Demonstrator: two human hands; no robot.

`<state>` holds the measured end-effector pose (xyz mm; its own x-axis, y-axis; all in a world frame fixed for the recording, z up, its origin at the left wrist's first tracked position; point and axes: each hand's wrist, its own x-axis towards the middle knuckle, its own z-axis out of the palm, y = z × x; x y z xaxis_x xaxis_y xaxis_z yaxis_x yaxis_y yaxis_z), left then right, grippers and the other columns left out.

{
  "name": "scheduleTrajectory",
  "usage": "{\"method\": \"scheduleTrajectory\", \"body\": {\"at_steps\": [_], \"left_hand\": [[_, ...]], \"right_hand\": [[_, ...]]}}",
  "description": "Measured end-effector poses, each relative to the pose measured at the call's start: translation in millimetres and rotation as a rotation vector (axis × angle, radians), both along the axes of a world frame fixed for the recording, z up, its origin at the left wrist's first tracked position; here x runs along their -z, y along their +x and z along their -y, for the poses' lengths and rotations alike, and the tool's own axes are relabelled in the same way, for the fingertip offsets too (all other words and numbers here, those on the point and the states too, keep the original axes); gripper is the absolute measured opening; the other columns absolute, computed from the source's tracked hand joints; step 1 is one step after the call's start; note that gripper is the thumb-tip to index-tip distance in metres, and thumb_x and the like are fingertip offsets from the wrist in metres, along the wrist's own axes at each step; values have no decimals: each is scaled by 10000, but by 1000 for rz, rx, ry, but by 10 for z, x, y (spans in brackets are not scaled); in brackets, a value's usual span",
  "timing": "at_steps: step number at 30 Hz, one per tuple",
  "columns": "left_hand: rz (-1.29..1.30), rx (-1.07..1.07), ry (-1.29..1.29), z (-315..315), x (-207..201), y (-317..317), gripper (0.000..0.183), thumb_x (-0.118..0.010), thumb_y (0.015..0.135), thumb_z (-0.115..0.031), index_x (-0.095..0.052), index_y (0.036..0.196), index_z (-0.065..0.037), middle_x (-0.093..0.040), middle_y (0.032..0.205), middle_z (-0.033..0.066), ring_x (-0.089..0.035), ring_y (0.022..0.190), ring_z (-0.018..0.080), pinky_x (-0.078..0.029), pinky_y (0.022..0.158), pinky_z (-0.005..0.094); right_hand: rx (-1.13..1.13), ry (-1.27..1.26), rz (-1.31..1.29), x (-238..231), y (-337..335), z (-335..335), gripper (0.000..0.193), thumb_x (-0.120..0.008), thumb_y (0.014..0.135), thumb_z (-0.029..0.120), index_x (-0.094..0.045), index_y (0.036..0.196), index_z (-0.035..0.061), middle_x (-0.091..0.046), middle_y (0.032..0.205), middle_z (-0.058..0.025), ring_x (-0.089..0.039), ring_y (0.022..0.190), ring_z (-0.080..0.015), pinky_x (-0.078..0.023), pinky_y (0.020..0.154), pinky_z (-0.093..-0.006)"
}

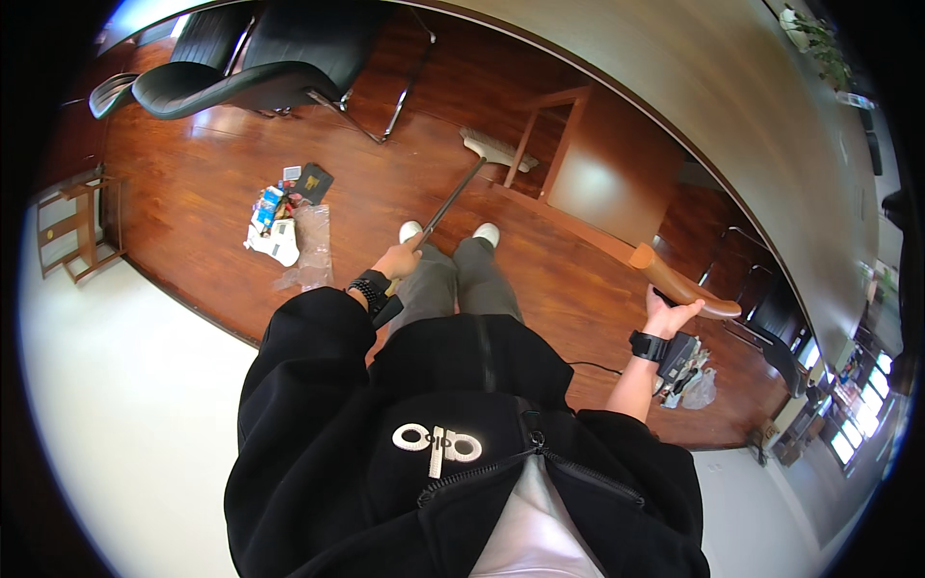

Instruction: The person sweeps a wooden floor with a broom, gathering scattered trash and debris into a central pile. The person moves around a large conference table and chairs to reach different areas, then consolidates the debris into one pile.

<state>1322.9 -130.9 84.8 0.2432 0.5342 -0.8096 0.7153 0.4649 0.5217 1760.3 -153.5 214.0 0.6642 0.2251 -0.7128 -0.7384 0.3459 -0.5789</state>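
Observation:
My left hand (pixel 397 260) is closed around the dark handle of a broom (pixel 453 197). Its pale, wide head (pixel 498 151) rests on the floor beyond my feet, close to a wooden frame. Over on the right, my right hand (pixel 669 313) grips a curved, smooth brown wooden piece (pixel 686 285) that looks like a chair armrest. What this piece joins to is hard to make out. Left of the broom lies a pile of litter (pixel 277 222) with white and blue packaging, a dark flat box (pixel 313 183) and a clear plastic sheet (pixel 315 249).
Black chairs (pixel 289 63) stand at the far left. A long table (pixel 694 106) curves across the far side, above a brown wooden panel (pixel 617 164). Grey boxed items (pixel 680 361) and clear plastic (pixel 700 390) lie beside my right wrist. A wooden frame (pixel 82 226) stands by the left wall.

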Motion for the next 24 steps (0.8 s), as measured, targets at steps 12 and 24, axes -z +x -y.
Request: {"method": "scheduleTrajectory", "body": {"at_steps": [12, 24], "left_hand": [[-40, -387, -281, 945, -649, -832, 494, -398, 813, -171, -197, 1264, -196, -376, 483, 38, -366, 358, 131, -328, 321, 261], [957, -1278, -1049, 669, -612, -150, 191, -375, 831, -196, -396, 975, -70, -397, 538, 15, -335, 367, 67, -270, 301, 155]], "right_hand": [[-140, -53, -72, 197, -509, -197, 537, -461, 682, 553, -435, 1036, 150, -424, 1105, -36, -395, 988, -233, -327, 808, -465], [-221, -99, 101, 461, -522, -1, 588, -413, 651, 643, -492, 856, 97, -509, 760, -43, -453, 662, -189, -365, 556, -307]]}}
